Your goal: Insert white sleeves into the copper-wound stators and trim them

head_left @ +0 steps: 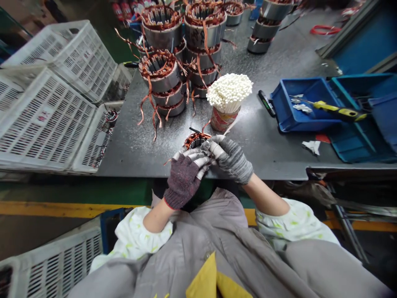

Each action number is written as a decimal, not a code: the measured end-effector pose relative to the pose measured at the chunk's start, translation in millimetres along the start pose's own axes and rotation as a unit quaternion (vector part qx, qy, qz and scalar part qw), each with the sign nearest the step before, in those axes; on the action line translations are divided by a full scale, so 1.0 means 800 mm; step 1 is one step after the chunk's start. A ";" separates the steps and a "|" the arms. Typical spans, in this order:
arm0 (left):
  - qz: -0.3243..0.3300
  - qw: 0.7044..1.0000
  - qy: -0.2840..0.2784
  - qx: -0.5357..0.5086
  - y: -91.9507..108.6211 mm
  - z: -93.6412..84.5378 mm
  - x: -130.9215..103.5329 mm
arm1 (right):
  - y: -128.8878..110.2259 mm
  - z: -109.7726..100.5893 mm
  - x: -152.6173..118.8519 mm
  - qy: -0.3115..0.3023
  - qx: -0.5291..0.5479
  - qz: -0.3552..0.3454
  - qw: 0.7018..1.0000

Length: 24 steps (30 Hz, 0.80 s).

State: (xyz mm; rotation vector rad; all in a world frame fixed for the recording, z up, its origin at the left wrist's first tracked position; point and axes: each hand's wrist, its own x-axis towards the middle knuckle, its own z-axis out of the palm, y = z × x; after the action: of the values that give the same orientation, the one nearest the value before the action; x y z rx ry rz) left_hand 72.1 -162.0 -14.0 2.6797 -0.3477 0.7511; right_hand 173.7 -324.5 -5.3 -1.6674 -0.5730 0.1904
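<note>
Head view: the copper-wound ring (196, 138) sits under and just beyond my fingers, near the edge of the table (139, 160). My left hand (185, 174) has its fingers close together over the near side; my right hand (230, 157) has its fingers bunched at the right side. Whether either clamps it, I cannot tell. I judge it heavy, stiff and easily nicked at the wire; grip by the outer wall.

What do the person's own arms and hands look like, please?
The left hand wears a dark purple knit glove with a red cuff edge, the right hand a mottled grey knit glove. White coverings show on some fingers of both. The sleeves are white with yellow-green marks.
</note>
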 end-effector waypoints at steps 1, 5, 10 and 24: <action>0.012 1.000 0.002 0.017 -0.002 -0.003 -0.004 | 0.000 -0.003 -0.001 -0.016 0.003 0.003 1.000; 0.052 0.993 0.027 0.101 -0.021 -0.015 -0.012 | 0.006 -0.004 -0.021 -0.048 -0.088 -0.050 0.994; 0.118 0.981 0.015 0.153 -0.049 -0.016 0.010 | 0.014 0.012 -0.019 -0.048 -0.220 -0.072 0.972; 0.130 0.989 -0.073 0.001 -0.059 -0.022 0.018 | 0.045 -0.044 0.054 -0.141 0.024 -0.104 0.984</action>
State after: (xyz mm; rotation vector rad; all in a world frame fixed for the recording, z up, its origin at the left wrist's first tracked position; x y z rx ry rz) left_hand 91.3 -113.9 -3.8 2.7291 -0.7461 0.6241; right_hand 235.9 -337.8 -25.0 -1.5316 -0.9431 0.2888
